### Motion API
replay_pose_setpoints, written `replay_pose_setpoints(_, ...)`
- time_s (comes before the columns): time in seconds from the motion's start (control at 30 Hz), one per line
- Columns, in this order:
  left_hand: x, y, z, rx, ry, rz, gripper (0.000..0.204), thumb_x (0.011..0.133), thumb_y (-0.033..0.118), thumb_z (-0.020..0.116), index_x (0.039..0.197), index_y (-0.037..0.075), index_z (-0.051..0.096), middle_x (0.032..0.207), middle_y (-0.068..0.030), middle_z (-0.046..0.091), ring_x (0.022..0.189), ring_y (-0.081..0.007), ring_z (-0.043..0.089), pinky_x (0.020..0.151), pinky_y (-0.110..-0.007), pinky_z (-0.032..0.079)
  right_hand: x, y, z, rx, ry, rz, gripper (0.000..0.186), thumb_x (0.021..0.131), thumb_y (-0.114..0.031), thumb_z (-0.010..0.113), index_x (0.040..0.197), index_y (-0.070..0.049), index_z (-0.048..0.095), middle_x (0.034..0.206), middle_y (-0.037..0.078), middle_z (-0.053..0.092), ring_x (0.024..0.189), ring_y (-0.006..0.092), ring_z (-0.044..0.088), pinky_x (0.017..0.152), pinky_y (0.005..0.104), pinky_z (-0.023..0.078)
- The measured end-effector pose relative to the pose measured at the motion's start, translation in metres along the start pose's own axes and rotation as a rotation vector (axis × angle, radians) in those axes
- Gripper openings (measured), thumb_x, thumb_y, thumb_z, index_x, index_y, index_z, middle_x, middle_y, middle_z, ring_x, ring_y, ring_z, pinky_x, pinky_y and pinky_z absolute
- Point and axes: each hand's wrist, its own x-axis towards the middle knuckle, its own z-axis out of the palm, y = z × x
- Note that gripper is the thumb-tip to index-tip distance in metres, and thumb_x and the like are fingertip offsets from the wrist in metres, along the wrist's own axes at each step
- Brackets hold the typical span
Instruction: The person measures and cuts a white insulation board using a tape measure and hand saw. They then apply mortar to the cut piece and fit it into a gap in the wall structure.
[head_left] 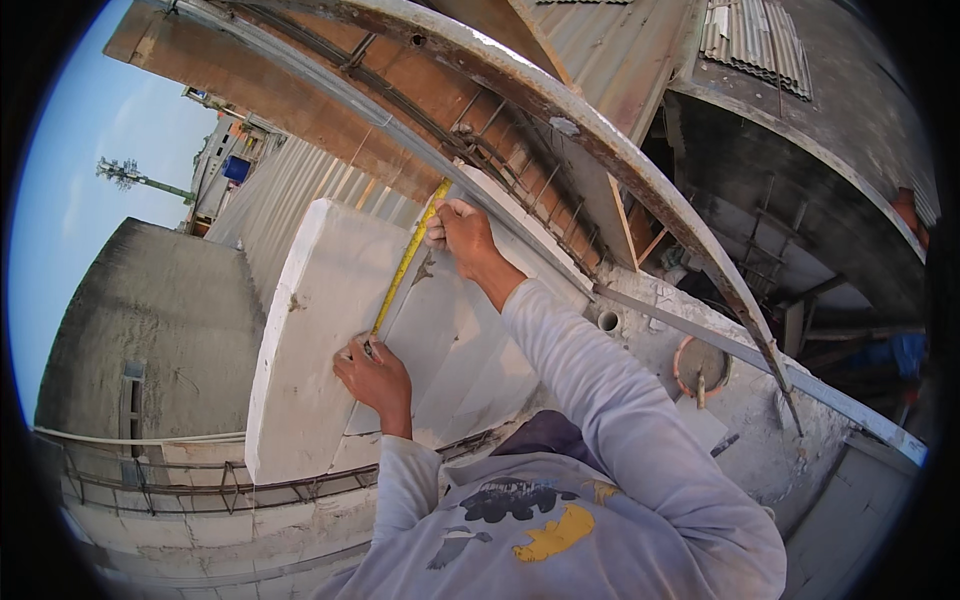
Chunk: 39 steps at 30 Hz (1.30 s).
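A yellow tape measure [403, 267] is stretched along a joint in white block masonry [320, 300]. My left hand [375, 378] is closed around the tape's lower end, where a small dark body shows, probably its case, against the block face. Higher up, my right hand [457, 235] pinches the yellow blade near the top of the blocks, just below a metal bar [413, 140]. A dark smear of mortar sits on the joint below my right hand.
A rusty curved beam [650, 170] arches overhead beside boards and rebar. A pink bucket [685, 375] with a trowel rests on the ledge at right, near a pipe opening [607, 321]. Corrugated roofing [270, 190] and a grey wall [150, 310] lie beyond the blocks.
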Motion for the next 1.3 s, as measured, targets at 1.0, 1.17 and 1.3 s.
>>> replay_pose_setpoints(1.0, 0.004, 0.006, -0.002, -0.02, -0.035, -0.017, 0.017, 0.097, 0.016, 0.066, 0.11, 0.006, 0.065, 0.107, -0.0213, 0.058, 0.111, -0.0427, 0.054, 0.092, -0.052, 0.047, 0.008, -0.009, -0.008, -0.054, 0.005, -0.028, 0.026, 0.11, -0.028, 0.059, 0.099, -0.006, 0.064, 0.089, 0.004, 0.065, 0.072, 0.0125, 0.061, 0.07, 0.0296, 0.062)
replay_pose_setpoints(1.17, 0.003, 0.004, -0.006, -0.049, -0.064, -0.011, 0.018, 0.097, 0.017, 0.066, 0.111, 0.005, 0.065, 0.108, -0.0223, 0.059, 0.112, -0.0435, 0.054, 0.092, -0.052, 0.047, 0.004, -0.01, -0.006, -0.06, 0.013, -0.023, 0.025, 0.11, -0.029, 0.059, 0.1, -0.006, 0.065, 0.09, 0.004, 0.064, 0.073, 0.0118, 0.061, 0.07, 0.0291, 0.062)
replay_pose_setpoints(1.3, -0.001, 0.0, -0.011, -0.036, -0.07, -0.038, 0.023, 0.099, 0.019, 0.064, 0.115, 0.004, 0.065, 0.113, -0.0245, 0.061, 0.115, -0.0439, 0.055, 0.094, -0.052, 0.046, 0.002, -0.008, -0.003, -0.042, -0.046, -0.007, 0.024, 0.109, -0.026, 0.059, 0.1, -0.005, 0.065, 0.091, 0.004, 0.065, 0.073, 0.012, 0.062, 0.07, 0.0285, 0.061)
